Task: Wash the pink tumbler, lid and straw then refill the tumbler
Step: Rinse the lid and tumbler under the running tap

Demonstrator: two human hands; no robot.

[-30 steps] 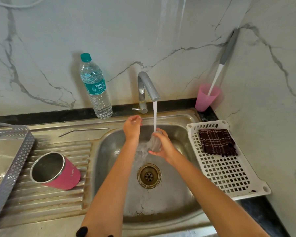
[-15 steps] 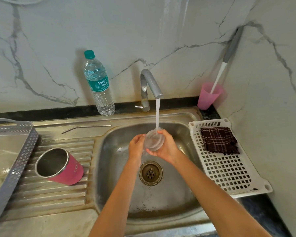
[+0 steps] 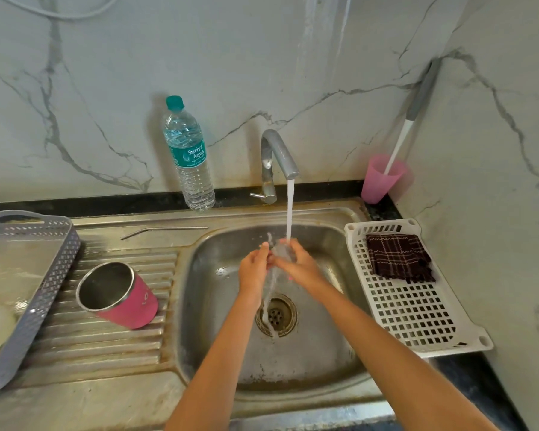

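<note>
Clear lid (image 3: 281, 251) is held in the grip of left hand (image 3: 254, 270) and right hand (image 3: 301, 265) under the tap (image 3: 277, 150); pink tumbler (image 3: 128, 303) and straw (image 3: 165, 230) lie left, refill judged pending.

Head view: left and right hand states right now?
Left hand: grips the clear lid.
Right hand: grips the same lid.

Sink (image 3: 218, 337) dull stained steel; tumbler (image 3: 131, 303) at 9 o'clock matt pink outside, shiny metal inside; lid (image 3: 280, 253) clear plastic; basket (image 3: 417, 321) at 3 o'clock matt plastic.
</note>
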